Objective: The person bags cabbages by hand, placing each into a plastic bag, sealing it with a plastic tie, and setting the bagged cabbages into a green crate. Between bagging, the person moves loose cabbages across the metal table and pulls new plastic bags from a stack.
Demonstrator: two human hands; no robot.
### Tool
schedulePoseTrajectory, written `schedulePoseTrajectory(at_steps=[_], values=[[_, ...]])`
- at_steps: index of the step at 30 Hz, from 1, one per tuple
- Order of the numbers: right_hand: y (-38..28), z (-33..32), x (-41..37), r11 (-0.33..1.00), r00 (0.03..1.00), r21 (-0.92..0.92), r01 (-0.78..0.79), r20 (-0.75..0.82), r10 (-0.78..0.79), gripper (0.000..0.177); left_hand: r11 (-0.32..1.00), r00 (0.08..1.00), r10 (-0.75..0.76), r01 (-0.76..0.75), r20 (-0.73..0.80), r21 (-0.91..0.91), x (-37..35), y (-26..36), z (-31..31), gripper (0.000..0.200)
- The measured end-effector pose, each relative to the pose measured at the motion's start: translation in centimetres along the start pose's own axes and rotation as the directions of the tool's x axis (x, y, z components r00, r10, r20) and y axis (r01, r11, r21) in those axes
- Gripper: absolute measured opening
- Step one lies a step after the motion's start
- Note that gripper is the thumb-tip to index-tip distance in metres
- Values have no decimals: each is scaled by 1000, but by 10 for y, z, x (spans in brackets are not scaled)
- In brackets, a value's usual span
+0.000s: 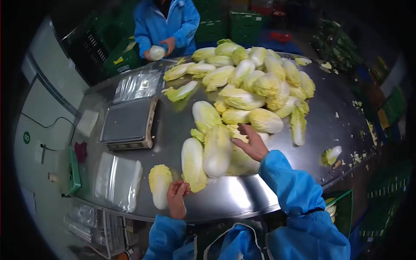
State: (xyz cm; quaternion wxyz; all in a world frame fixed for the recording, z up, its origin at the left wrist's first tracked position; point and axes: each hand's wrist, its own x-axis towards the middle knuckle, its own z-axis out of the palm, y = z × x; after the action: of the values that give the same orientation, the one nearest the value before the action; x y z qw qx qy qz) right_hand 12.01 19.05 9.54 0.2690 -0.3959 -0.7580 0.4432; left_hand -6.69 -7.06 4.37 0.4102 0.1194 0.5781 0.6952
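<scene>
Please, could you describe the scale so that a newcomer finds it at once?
On the metal table, look left of the cabbage heap. The scale sits between two stacks of clear bags; unlike them, it is a beige box with a dark flat plate.

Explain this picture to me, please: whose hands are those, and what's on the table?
There's no robot here. A person wears a camera on their head, looking forward and down. Their right hand is open over the cabbages; the left hand curls beside one, and I can't tell if it holds anything. The shiny metal table also has a scale and clear plastic bags. Across it, another person in blue holds something pale.
</scene>
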Motion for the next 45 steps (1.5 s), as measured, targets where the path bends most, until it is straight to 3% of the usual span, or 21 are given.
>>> schedulePoseTrajectory(at_steps=[2,4,9,12,13,15,16,17,19,23,25,27,29,30,32,33,35,38,41,43,45], values=[[10,39,28,995,995,25,-96,28,96,82,1000,999,14,-15,-29,-26,16,8,-11,16],[30,68,44,962,959,-108,-252,-163,233,89,995,996,94,-94,3,23,25,11,-6,16],[39,105,32,974,965,-110,-197,-198,173,93,980,984,176,-174,-14,94,47,-21,25,22],[28,96,17,933,993,347,-93,-40,114,91,939,970,225,-241,89,248,41,-23,48,42],[30,94,12,932,993,347,-100,-18,114,91,901,953,242,-292,184,322,38,-23,56,54],[33,88,0,818,986,551,-163,57,158,90,902,957,225,-276,185,331,37,-26,72,66],[33,84,-6,675,963,692,-256,121,240,88,901,955,214,-274,205,337,35,-27,76,78],[32,79,-10,676,965,692,-254,131,228,88,898,955,226,-281,193,337,32,-27,78,78],[24,65,-17,489,963,832,-261,189,193,86,872,975,191,-221,114,437,22,-28,76,84],[4,48,-27,367,935,865,-342,354,35,90,987,974,48,-80,223,137,-8,-29,69,80],[-13,41,-28,410,905,838,-359,420,-66,94,996,938,-60,79,341,-43,-30,-23,69,76],[-32,31,-20,646,828,749,-148,451,-333,100,991,958,-20,57,285,-122,-42,-19,63,76],[-55,6,4,732,716,573,-367,677,-171,126,993,960,1,31,281,-110,-51,-10,47,82],[-66,-1,12,744,696,573,-345,688,-206,128,993,967,7,24,256,-117,-56,1,44,82],[-73,3,20,753,666,577,-316,700,-257,130,994,945,-6,-31,327,109,-57,35,36,83],[-76,12,21,851,553,510,-130,749,-365,125,993,950,3,-39,313,109,-52,45,29,83],[-95,17,20,911,314,333,243,861,-399,100,885,882,-20,-204,472,419,-41,60,16,87],[-94,35,3,951,406,214,-223,908,-109,78,917,864,-99,-114,494,383,-20,73,-15,81],[-50,79,-19,635,506,352,-688,860,71,65,901,837,-194,-55,513,430,1,86,-53,67],[-27,115,-31,487,619,520,-702,783,57,59,904,810,-396,262,432,337,21,89,-82,57],[-36,143,-29,450,628,524,-724,770,113,59,907,846,-394,295,359,301,28,99,-111,46]])
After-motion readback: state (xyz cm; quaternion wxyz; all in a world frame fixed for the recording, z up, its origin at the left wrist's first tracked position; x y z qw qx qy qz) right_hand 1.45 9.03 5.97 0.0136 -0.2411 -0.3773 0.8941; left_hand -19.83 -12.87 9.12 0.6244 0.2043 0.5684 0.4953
